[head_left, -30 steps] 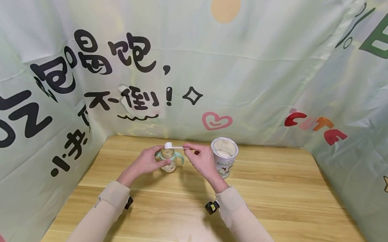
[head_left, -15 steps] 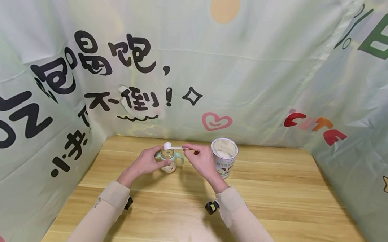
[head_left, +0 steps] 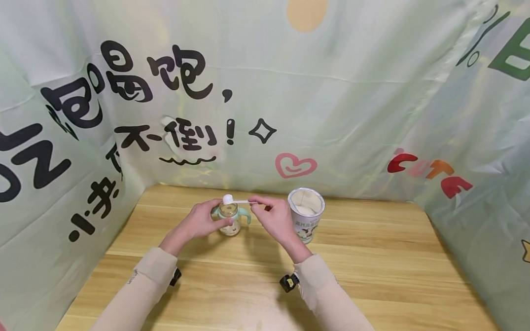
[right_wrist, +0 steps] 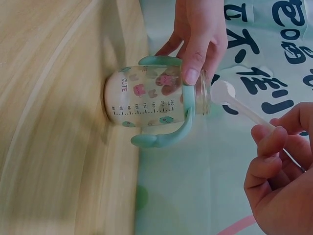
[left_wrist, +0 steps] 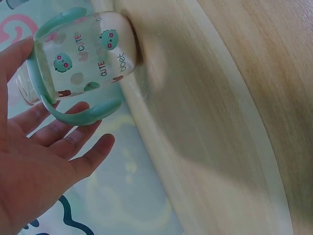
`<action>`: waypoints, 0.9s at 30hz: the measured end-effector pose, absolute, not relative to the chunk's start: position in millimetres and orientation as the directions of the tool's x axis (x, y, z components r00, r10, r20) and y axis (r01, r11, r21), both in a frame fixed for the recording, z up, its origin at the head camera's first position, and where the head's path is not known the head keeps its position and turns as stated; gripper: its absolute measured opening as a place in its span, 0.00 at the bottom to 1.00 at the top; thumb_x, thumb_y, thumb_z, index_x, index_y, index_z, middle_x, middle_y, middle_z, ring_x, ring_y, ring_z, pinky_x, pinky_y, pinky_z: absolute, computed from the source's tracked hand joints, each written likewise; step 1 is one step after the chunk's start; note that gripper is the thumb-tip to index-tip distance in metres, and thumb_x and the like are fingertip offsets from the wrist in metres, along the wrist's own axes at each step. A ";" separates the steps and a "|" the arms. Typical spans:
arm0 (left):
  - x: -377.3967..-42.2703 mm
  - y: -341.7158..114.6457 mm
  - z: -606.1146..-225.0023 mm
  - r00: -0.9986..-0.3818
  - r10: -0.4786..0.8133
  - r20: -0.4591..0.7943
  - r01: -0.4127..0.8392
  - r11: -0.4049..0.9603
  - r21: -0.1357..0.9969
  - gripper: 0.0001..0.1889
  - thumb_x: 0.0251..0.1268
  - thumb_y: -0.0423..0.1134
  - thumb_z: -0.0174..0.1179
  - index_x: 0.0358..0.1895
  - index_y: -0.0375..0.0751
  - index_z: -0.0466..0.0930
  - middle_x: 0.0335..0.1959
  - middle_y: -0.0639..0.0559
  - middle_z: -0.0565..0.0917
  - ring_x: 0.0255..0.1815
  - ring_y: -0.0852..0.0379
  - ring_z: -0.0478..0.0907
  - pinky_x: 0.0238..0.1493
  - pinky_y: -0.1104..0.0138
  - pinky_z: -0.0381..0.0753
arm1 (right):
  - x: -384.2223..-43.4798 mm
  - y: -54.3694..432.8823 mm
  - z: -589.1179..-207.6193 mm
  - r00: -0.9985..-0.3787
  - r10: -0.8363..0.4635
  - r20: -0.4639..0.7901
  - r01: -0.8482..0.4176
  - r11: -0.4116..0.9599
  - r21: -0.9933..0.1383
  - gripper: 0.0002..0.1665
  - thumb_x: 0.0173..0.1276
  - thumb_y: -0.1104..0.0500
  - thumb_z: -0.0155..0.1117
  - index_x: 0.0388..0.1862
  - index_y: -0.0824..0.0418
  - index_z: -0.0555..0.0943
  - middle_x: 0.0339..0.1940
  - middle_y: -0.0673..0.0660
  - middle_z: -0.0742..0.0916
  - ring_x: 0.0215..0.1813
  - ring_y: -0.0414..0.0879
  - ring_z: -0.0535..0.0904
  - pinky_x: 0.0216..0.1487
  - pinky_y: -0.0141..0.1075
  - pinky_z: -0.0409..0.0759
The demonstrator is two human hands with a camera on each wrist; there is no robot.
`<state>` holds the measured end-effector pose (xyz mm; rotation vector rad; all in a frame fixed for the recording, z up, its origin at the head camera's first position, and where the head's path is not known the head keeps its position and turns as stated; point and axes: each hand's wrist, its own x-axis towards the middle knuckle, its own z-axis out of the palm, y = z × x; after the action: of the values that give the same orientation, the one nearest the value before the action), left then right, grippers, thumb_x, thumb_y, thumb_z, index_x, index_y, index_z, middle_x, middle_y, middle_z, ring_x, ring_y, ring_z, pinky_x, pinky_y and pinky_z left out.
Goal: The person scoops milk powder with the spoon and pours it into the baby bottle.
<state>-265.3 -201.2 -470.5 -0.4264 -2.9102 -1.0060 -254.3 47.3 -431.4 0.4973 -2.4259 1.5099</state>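
Note:
A clear baby bottle (right_wrist: 146, 95) with mint-green handles and printed cartoon figures stands upright on the table, its mouth uncovered. My left hand (head_left: 204, 219) holds it near the neck, thumb on the near side and fingers behind. In the left wrist view, the fingers curve past one green handle (left_wrist: 83, 116). Between thumb and fingers, my right hand (head_left: 273, 216) pinches the thin handle of a white measuring scoop (right_wrist: 225, 92). White powder shows in the scoop's bowl, which sits right at the bottle's rim. Pale contents lie at the bottle's bottom.
Just beyond my right wrist stands a white printed tub (head_left: 306, 216), uncovered, with pale powder inside. The wooden table (head_left: 376, 269) ends at printed fabric walls (head_left: 360, 115) behind and on both sides.
The scoop's bowl has shifted very slightly left over the bottle's mouth. Both hands, the bottle and the tub stay where they were.

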 end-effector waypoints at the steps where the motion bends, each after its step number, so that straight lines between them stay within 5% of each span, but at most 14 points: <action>1: -265.1 -201.1 -470.2 -0.962 0.247 0.121 0.269 0.754 0.600 0.40 0.66 0.56 0.72 0.73 0.34 0.74 0.65 0.35 0.84 0.67 0.35 0.80 0.72 0.42 0.76 | -254.4 47.3 -431.3 -0.913 -0.157 0.375 -0.406 0.409 -0.817 0.12 0.69 0.59 0.66 0.45 0.54 0.94 0.42 0.51 0.95 0.19 0.35 0.67 0.21 0.28 0.64; 14: -264.6 -202.1 -471.2 -0.961 0.248 0.122 0.270 0.753 0.600 0.40 0.66 0.58 0.72 0.73 0.35 0.74 0.64 0.36 0.84 0.66 0.37 0.81 0.71 0.42 0.78 | -253.6 47.5 -431.9 -0.917 -0.149 0.369 -0.397 0.409 -0.822 0.12 0.69 0.59 0.67 0.45 0.52 0.95 0.41 0.51 0.95 0.21 0.41 0.71 0.23 0.28 0.66; 21: -265.6 -201.6 -472.1 -0.959 0.254 0.128 0.278 0.750 0.600 0.40 0.66 0.58 0.72 0.73 0.36 0.74 0.64 0.36 0.84 0.66 0.36 0.81 0.69 0.42 0.79 | -252.7 47.7 -430.9 -0.926 -0.138 0.350 -0.376 0.395 -0.838 0.11 0.70 0.56 0.68 0.46 0.52 0.94 0.29 0.52 0.92 0.20 0.37 0.69 0.21 0.29 0.65; 27: -264.2 -201.4 -471.8 -0.957 0.254 0.143 0.288 0.744 0.603 0.38 0.65 0.57 0.73 0.72 0.38 0.75 0.62 0.37 0.86 0.63 0.37 0.82 0.68 0.42 0.80 | -253.0 47.0 -430.0 -0.938 -0.114 0.328 -0.346 0.378 -0.859 0.10 0.71 0.56 0.70 0.46 0.51 0.95 0.35 0.51 0.94 0.22 0.38 0.71 0.23 0.28 0.67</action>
<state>-264.2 -201.4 -471.8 -0.4488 -2.8854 -1.0105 -253.0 47.0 -430.0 0.4110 -2.4221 1.5887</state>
